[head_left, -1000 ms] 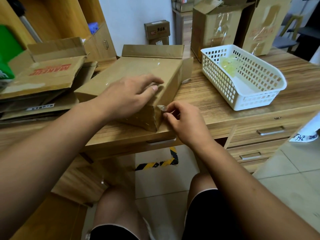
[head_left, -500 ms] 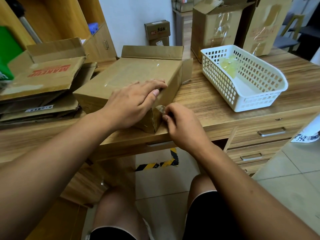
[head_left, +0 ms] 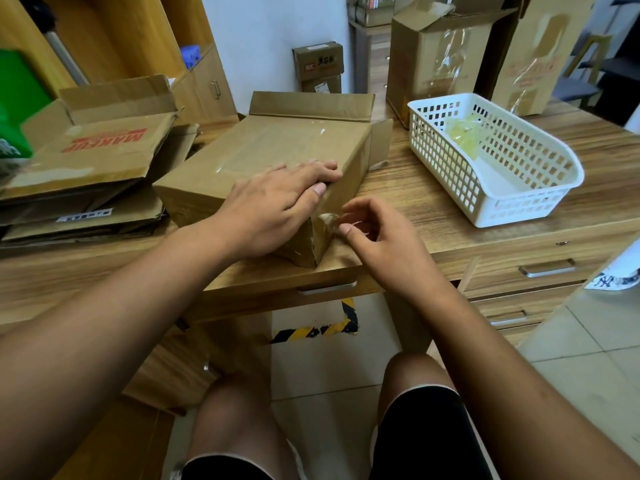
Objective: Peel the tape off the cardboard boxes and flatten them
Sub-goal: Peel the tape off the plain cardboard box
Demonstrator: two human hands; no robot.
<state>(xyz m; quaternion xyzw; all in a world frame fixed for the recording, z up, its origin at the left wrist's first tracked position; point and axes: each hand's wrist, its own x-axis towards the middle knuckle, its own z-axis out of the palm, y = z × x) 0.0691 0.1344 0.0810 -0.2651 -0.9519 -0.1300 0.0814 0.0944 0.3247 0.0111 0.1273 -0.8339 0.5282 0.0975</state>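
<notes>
The brown rectangular cardboard box (head_left: 277,147) lies on the wooden desk (head_left: 415,206) under the left hand (head_left: 273,209), whose straight fingers press on its top. At its near corner, a lifted clear tape flap (head_left: 327,220) sits just left of the right hand (head_left: 377,237) — fingers curled, grip unclear. Further right — a white plastic lattice basket (head_left: 446,168).

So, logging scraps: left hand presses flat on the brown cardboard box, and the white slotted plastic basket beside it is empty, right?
No: the head view shows a yellowish crumpled wad in the white slotted plastic basket. The rest stands.
</notes>
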